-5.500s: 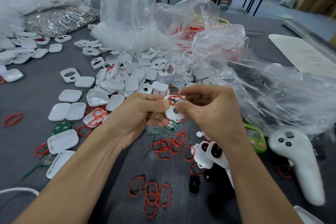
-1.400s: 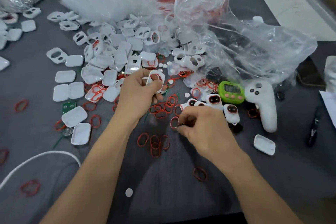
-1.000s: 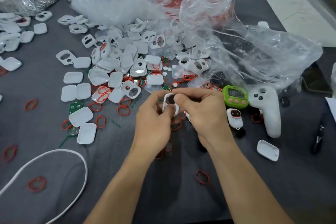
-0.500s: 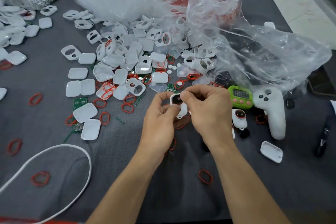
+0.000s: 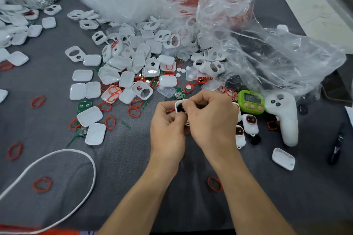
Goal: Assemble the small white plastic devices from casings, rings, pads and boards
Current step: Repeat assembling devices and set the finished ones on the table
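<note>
Both hands meet over the grey table (image 5: 191, 187). My left hand (image 5: 168, 129) grips a small white casing (image 5: 179, 106) with a dark opening, and my right hand (image 5: 210, 118) pinches the same casing from the right, its fingers curled over the top. Most of the casing is hidden behind my fingers. Behind my hands lies a pile of white casings (image 5: 141, 59), red rings (image 5: 134, 109) and green boards (image 5: 179, 94). Two assembled devices (image 5: 250, 124) lie just right of my right hand.
Crumpled clear plastic bags (image 5: 267, 47) fill the back and right. A green timer (image 5: 251, 101) and a white controller (image 5: 284, 114) sit right of my hands. A white cable (image 5: 57, 187) loops at front left; a black pen (image 5: 336, 147) lies far right.
My right hand picked a red ring from the table and came back to the casing in my left hand. Since then both hands stay together on it, barely shifting.
</note>
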{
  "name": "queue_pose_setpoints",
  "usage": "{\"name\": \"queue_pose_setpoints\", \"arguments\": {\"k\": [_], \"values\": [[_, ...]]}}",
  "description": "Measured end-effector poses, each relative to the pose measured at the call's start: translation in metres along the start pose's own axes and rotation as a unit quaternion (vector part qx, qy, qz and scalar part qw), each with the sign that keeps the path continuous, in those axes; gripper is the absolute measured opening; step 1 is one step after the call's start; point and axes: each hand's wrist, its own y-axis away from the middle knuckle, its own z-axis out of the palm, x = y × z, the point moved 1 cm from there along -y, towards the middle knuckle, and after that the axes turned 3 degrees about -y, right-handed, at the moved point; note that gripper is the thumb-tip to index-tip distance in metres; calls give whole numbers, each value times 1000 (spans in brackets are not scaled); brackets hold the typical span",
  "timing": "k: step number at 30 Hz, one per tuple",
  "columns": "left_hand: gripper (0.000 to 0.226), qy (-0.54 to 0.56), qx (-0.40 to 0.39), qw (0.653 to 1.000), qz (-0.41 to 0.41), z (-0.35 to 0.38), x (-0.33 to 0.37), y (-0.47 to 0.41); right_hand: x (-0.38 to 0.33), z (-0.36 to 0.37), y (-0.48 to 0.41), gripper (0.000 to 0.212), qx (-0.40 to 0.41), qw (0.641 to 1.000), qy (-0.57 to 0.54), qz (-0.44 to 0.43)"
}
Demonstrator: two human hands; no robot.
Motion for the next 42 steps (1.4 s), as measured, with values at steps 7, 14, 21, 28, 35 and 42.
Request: {"name": "queue_pose_setpoints", "arguments": {"k": [7, 14, 21, 28, 35, 42], "values": [[21, 28, 4, 1000, -13, 1, 2, 1, 5, -12, -10, 20, -73, 997, -11, -3], [21, -1, -9, 1000, 1, -2, 3, -1, -1, -14, -8, 13, -54, 998, 23, -30], [24, 4, -4, 1000, -2, -1, 5, -1, -2, -17, -7, 14, -53, 997, 31, -49], [22, 37, -13, 999, 13, 3, 14, -2, 5, -21, 1, 13, 26, 993, -111, -9], [18, 42, -37, 998, 20, 2, 18, 1, 16, -37, -8, 9, -82, 973, -215, -3], [20, 22, -54, 997, 41, 1, 18, 0, 16, -37, -7, 13, -102, 983, -150, -28]]}}
